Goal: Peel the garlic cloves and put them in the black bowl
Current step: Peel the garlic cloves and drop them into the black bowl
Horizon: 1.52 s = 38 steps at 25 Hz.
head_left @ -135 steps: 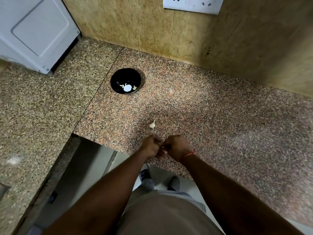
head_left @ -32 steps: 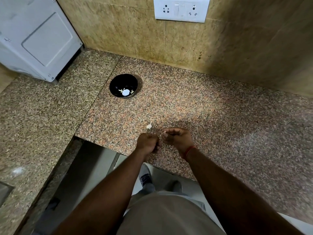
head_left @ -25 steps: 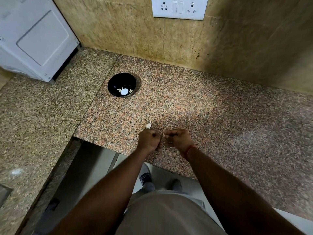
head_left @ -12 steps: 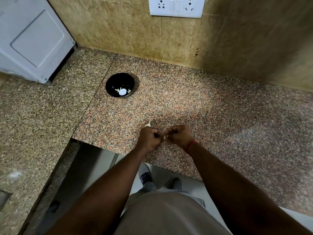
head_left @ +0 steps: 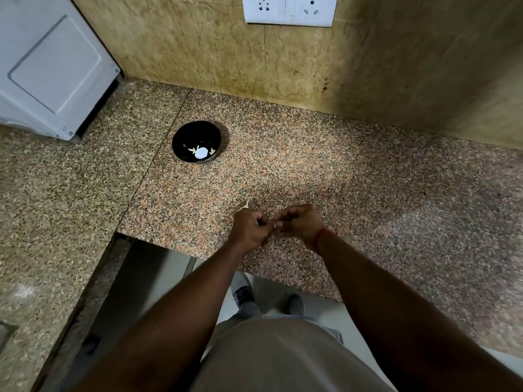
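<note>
Pale sliver of clove (head_left: 274, 225) shows between your two hands; both pinch it with curled fingers, held just over the near edge of the counter (head_left: 353, 176). Left hand (head_left: 250, 229) is fisted around its end, right hand (head_left: 300, 223) closes thumb and fingers on the other. How much skin remains on it is too small to tell. Judgement: you are mid-peel on this clove.

A second clove (head_left: 245, 205) lies on the counter, touching or just beyond the left knuckles, mostly hidden; it looks unpeeled, tail up.

The bowl (head_left: 186, 137) stands well apart, up and left, near the seam in the granite. Inside: a few pale pieces around a white round spot, probably peeled cloves already delivered, though the spot could be a glare or a mark.

Status estimate: some cloves done, one in hand, at least one waiting. Left to do: finish stripping, carry to bowl, repeat.

Beyond: white appliance (head_left: 51, 66) at far left, socket plate (head_left: 291, 9) on the tiled wall.
</note>
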### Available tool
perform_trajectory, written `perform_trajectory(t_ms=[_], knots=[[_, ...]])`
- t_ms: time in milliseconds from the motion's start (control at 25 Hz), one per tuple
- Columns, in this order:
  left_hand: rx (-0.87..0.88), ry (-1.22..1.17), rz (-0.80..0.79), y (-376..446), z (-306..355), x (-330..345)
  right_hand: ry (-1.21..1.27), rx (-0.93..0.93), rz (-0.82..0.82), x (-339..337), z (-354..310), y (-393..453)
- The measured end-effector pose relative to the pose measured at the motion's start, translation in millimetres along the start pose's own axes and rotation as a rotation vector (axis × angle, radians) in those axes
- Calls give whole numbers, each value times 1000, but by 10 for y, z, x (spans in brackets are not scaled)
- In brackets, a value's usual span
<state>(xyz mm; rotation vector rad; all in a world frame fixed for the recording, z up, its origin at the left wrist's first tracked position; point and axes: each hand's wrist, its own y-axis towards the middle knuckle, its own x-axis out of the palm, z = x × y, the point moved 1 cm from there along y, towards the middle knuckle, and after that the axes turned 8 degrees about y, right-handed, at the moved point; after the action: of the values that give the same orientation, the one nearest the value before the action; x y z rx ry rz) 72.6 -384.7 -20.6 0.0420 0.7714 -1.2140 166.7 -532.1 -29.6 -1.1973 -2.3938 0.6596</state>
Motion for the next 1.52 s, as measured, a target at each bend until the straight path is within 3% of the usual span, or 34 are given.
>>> perform_trajectory(t_ms=[480,680,960,1120,1520], knots=[[-297,-471,-48,-6,41,66,112,-36,34,4,-91,-45],[-263,-408,-59,21,24,65,105,-75,-27,-40,-67,-74],[-291,-104,97,75,-125,136,260,-73,88,-54,92,-88],[-241,24,93,8,-58,153,224,-64,103,-99,161,-91],[-185,-136,49,32,-10,214,-140,-207,164,-115,183,-119]])
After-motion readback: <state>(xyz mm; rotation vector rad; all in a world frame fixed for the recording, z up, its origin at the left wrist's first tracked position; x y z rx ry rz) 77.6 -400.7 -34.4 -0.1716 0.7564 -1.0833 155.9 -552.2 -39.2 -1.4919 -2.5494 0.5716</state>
